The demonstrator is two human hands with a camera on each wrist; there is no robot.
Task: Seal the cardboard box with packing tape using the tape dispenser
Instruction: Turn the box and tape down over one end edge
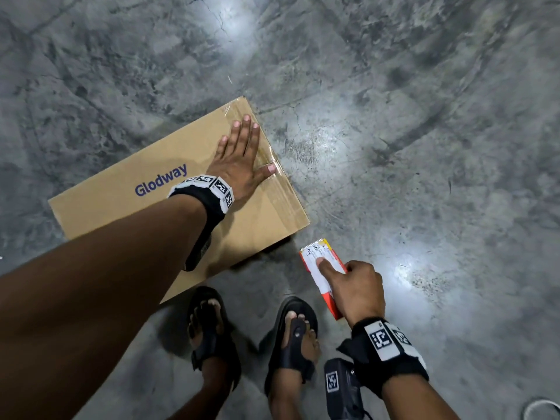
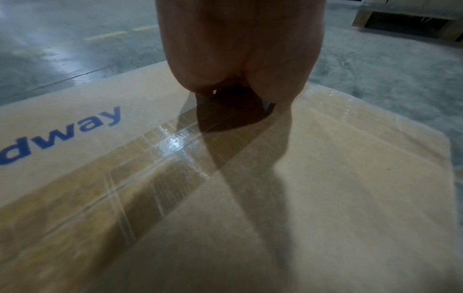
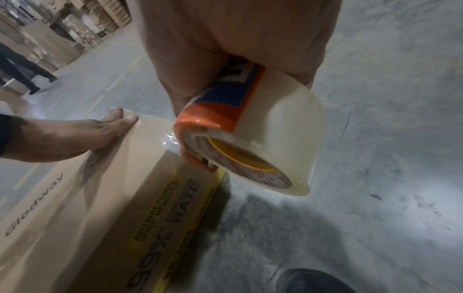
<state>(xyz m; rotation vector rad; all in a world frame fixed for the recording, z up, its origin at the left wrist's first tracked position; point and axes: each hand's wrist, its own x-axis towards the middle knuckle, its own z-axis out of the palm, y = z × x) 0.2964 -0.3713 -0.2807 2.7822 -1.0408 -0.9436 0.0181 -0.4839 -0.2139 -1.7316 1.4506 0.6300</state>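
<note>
A brown cardboard box (image 1: 145,189) printed "Glodway" lies on the concrete floor, with clear tape (image 2: 160,158) shining across its top. My left hand (image 1: 239,156) lies flat on the box near its right end, fingers straight, pressing the taped strip. My right hand (image 1: 351,286) grips an orange and white tape dispenser (image 1: 321,274) just off the box's near right corner, index finger stretched along its top. In the right wrist view the dispenser's tape roll (image 3: 270,138) hangs beside the box's end face (image 3: 155,198).
Grey polished concrete floor (image 1: 424,147) spreads all around the box. My two sandalled feet (image 1: 251,334) stand just below the box. Stacked cartons (image 3: 82,23) and a standing person's legs (image 3: 22,65) are far off. A wooden pallet (image 2: 411,21) sits in the distance.
</note>
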